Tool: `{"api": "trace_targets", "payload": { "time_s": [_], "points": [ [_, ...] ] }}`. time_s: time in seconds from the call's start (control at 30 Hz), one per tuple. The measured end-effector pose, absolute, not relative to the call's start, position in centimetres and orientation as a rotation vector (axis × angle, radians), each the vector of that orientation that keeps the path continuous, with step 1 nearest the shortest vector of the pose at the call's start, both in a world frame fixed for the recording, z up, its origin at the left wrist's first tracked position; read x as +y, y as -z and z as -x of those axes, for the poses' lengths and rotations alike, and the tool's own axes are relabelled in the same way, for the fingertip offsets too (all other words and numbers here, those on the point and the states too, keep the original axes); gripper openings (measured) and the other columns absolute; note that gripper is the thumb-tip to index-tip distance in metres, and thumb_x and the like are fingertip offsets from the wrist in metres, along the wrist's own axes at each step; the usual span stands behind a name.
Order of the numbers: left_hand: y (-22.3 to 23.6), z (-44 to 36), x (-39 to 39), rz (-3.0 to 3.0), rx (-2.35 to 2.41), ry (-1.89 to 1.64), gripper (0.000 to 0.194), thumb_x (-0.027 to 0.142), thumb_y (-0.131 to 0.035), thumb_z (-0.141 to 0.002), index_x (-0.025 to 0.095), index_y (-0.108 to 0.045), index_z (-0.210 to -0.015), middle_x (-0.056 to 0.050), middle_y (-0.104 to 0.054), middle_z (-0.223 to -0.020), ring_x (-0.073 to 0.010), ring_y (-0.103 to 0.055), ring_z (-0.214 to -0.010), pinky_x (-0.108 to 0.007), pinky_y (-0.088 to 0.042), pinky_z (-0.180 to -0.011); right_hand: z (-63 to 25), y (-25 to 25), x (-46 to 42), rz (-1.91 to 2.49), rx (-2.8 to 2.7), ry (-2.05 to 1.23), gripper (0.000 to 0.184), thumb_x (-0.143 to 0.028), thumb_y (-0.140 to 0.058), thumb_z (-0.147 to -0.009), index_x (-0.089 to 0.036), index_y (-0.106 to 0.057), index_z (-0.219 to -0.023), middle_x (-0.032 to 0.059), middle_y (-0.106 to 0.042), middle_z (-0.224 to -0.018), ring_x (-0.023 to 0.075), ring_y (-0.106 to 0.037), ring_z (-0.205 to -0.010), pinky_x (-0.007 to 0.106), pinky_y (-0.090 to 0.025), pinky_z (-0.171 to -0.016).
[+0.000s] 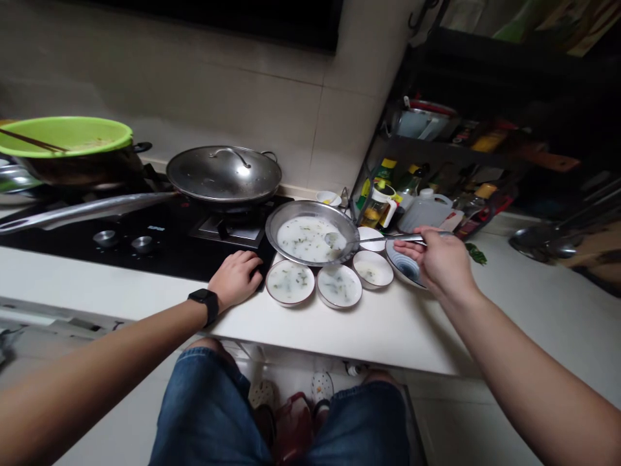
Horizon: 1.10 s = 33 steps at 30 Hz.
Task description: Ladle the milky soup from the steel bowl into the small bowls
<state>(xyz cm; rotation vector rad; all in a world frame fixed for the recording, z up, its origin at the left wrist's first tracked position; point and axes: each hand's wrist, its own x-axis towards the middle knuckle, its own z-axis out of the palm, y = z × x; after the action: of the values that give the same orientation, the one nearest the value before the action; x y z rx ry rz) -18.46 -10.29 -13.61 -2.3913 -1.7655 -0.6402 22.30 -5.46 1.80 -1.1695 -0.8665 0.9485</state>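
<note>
Along white countertop (339, 336): steel basin (310, 208), spoon (388, 239), black gas hob (145, 259).

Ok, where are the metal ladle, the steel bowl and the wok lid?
Metal ladle (392, 239): head view, on its handle.
Steel bowl (310, 204): head view, on its far rim.
Wok lid (223, 171): head view, on its domed top.

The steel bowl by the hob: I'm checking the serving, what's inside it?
The steel bowl holds milky soup flecked with green, with a metal spoon dipped in it. The soup hides its bottom.
</note>
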Motion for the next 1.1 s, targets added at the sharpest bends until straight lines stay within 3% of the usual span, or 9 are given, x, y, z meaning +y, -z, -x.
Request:
{"api": "trace_targets", "payload": {
  "time_s": [0.33,0.47,0.6,0.7,0.8,0.97,1.1],
  "points": [
    [13.5,18.4,-10.3,2.385,-1.779,0.654,0.034,0.030,-0.049,-0.095,0.022,-0.077,-0.112,-0.011,-0.074,-0.118,-0.0305,-0.063,-0.109,-0.048,-0.051,-0.098,-29.6,-1.9,-8.8,1.290,-0.818,-0.740,0.019,-0.013,-0.061,-0.090,-0.023,-0.064,-0.074,-0.0001,-0.066,-0.060,0.0185,-0.074,-0.051,0.027,-0.067,-0.051],
    [13.4,18.4,-10.3,2.389,-1.785,0.656,0.034,0.030,-0.050,-0.094,0.022,-0.078,-0.112,-0.012,-0.074,-0.118,-0.0308,-0.063,-0.109,-0.048,-0.051,-0.097,-30.8,0.3,-9.7,1.333,-0.967,-0.672,0.017,-0.033,-0.070,-0.092,-0.025,-0.065,-0.078,0.0009,-0.069,-0.061,0.0206,-0.076,-0.055,0.030,-0.068,-0.054],
    [13.3,18.4,-10.3,2.401,-1.789,0.653,0.036,0.031,-0.049,-0.095,0.020,-0.078,-0.113,-0.013,-0.074,-0.117,-0.0316,-0.063,-0.107,-0.050,-0.052,-0.097,-31.3,1.4,-11.5,1.298,-1.454,-0.434,0.030,-0.054,-0.071,-0.093,-0.024,-0.070,-0.096,0.0043,-0.076,-0.076,0.0240,-0.078,-0.067,0.039,-0.069,-0.066],
    [13.3,18.4,-10.4,2.398,-1.791,0.648,0.035,0.031,-0.049,-0.095,0.021,-0.077,-0.113,-0.012,-0.073,-0.118,-0.0311,-0.063,-0.108,-0.049,-0.051,-0.098,-31.6,0.8,-13.1,1.144,-1.971,-0.149,0.025,-0.051,-0.072,-0.092,-0.027,-0.077,-0.095,0.0082,-0.080,-0.091,0.0268,-0.079,-0.083,0.043,-0.067,-0.078],
    [13.4,18.4,-10.4,2.393,-1.779,0.639,0.034,0.030,-0.049,-0.095,0.021,-0.077,-0.113,-0.012,-0.073,-0.118,-0.0304,-0.063,-0.108,-0.048,-0.051,-0.098,-30.9,-0.4,-13.9,0.975,-2.206,-0.040,0.014,-0.042,-0.072,-0.092,-0.031,-0.079,-0.097,0.0083,-0.081,-0.096,0.0272,-0.078,-0.086,0.043,-0.066,-0.077],
    [13.5,18.4,-10.3,2.392,-1.772,0.631,0.034,0.029,-0.050,-0.095,0.021,-0.077,-0.113,-0.012,-0.073,-0.119,-0.0307,-0.063,-0.109,-0.048,-0.051,-0.098,-26.4,-0.9,-11.6,1.011,-1.919,0.034,0.019,-0.046,-0.064,-0.097,-0.031,-0.075,-0.093,0.0097,-0.079,-0.092,0.0298,-0.077,-0.091,0.049,-0.063,-0.089],
    [13.4,18.3,-10.4,2.389,-1.787,0.630,0.032,0.028,-0.051,-0.095,0.021,-0.076,-0.113,-0.011,-0.073,-0.117,-0.0299,-0.063,-0.108,-0.047,-0.051,-0.098,-22.3,0.9,-7.7,1.098,-1.791,-0.188,0.024,-0.048,-0.062,-0.100,-0.027,-0.073,-0.097,0.0067,-0.077,-0.086,0.0265,-0.077,-0.088,0.046,-0.062,-0.092]
  ]
}}
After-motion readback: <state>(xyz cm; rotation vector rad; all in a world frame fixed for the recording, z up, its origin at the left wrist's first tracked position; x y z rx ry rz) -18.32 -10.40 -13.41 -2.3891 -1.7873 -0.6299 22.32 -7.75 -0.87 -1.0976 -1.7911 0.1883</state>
